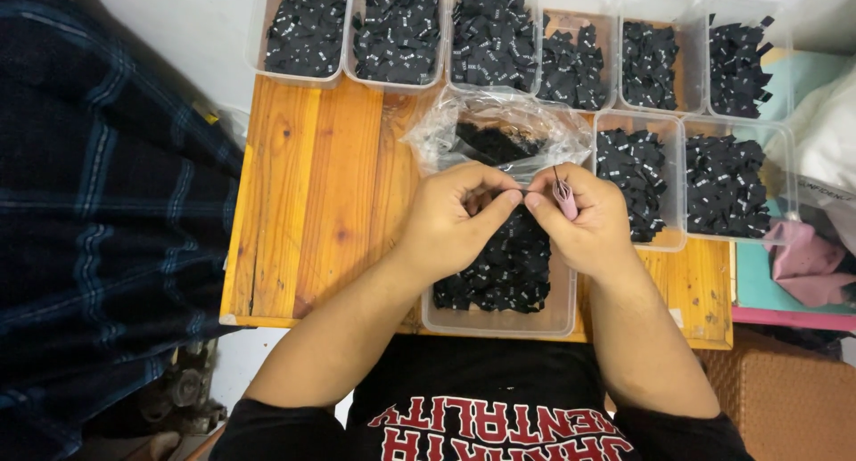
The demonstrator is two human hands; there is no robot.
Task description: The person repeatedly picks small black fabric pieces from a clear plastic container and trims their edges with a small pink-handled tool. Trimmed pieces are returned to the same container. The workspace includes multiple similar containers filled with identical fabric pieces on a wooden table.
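Both hands pinching together over clear plastic tub of small black fabric labels.
Left hand (446,220) and right hand (584,216) meet fingertip to fingertip above near tub (499,323) at table's 6 o'clock edge; right pinches thin pink tool (563,196). Crinkled clear bag (499,127) at 12. Eight more tubs (637,180) from 12 to 3; bare wooden tabletop (312,185) at 9.

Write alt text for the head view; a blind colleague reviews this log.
Two hands, left hand and right hand, meet over a clear tub of small black labels, the right gripping a pink tool. More tubs of labels and a plastic bag sit on a wooden table.
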